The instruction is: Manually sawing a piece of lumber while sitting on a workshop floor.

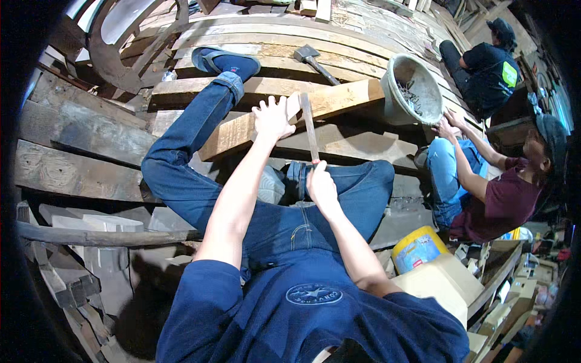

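A long wooden beam (345, 100) lies slantwise in front of my seated body. My left hand (273, 119) rests on it with the fingers spread, pressing a short pale piece of wood (293, 107) against the beam. Closed around the reddish handle of a long flat-bladed tool (309, 126) is my right hand (321, 186). The blade points away from me, its far end beside the pale wood; whether it is a knife or a file, I cannot tell.
Beyond the beam lies a hammer (315, 62) on planks. A grey bucket (413, 89) with nails stands at the beam's right end, a co-worker's hands (449, 125) near its rim. Another person (489, 72) sits farther back. A yellow-rimmed bucket (417, 248) is at my right; timbers (85, 172) lie left.
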A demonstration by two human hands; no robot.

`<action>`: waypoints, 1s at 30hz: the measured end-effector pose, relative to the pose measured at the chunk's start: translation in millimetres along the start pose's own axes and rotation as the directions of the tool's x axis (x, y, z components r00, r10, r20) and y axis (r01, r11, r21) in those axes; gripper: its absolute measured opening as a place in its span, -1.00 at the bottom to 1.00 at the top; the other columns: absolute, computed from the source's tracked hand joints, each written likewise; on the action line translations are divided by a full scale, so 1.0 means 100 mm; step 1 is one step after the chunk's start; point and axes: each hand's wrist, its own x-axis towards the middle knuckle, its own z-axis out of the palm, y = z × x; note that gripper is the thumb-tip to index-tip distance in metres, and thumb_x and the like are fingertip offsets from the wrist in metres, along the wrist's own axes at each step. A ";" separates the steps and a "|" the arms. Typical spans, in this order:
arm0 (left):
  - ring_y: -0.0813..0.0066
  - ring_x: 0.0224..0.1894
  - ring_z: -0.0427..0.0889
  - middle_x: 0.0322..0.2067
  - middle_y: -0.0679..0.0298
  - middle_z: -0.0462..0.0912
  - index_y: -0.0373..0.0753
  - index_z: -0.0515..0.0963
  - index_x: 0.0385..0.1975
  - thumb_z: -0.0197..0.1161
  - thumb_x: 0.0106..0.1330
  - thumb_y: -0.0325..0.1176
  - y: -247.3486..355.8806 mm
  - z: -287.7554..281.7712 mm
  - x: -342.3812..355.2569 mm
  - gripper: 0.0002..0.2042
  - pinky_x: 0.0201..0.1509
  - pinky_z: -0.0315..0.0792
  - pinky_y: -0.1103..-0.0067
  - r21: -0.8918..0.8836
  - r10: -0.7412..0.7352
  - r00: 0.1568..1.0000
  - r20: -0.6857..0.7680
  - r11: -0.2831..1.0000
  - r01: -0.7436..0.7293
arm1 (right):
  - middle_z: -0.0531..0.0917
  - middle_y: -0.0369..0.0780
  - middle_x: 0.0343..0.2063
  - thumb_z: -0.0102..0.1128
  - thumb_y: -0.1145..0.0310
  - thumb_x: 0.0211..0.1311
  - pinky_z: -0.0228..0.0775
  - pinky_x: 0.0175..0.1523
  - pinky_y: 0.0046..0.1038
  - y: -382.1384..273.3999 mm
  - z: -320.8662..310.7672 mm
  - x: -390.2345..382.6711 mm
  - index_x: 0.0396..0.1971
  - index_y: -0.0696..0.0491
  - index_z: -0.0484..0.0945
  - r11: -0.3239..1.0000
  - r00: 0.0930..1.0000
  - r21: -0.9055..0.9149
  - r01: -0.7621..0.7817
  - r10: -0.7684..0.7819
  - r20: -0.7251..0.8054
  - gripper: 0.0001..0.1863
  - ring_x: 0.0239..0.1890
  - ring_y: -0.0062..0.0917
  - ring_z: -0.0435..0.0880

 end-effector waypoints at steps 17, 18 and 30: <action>-0.04 0.16 0.39 0.14 0.04 0.38 -0.10 0.27 0.25 0.48 -0.17 0.02 0.02 0.03 0.02 -0.11 0.16 0.27 -0.08 0.030 0.021 1.000 0.014 0.999 -0.022 | 0.66 0.06 -0.51 -0.07 0.24 0.35 0.56 -0.31 -0.02 -0.05 -0.07 0.32 -0.11 0.14 0.26 0.999 0.999 -0.012 0.043 -0.043 -0.010 -0.71 -0.41 -0.02 0.70; -0.04 0.16 0.39 0.15 0.03 0.37 -0.10 0.27 0.26 0.48 -0.17 0.01 0.00 0.04 0.02 -0.11 0.16 0.27 -0.08 0.029 0.023 0.999 0.032 0.999 -0.024 | 0.66 0.08 -0.50 -0.07 0.26 0.35 0.56 -0.30 -0.01 -0.17 -0.11 0.47 -0.12 0.15 0.27 0.995 0.990 -0.020 0.100 -0.102 -0.097 -0.72 -0.39 0.01 0.69; -0.06 0.16 0.39 0.13 0.00 0.40 -0.13 0.31 0.21 0.49 -0.18 -0.06 -0.01 0.01 0.00 -0.15 0.17 0.27 -0.08 -0.028 -0.003 1.000 -0.005 1.000 0.003 | 0.63 0.11 -0.57 0.00 0.27 0.32 0.54 -0.40 -0.01 0.03 -0.09 0.12 -0.03 0.11 0.24 0.997 0.999 0.062 0.045 -0.046 0.020 -0.67 -0.49 0.03 0.67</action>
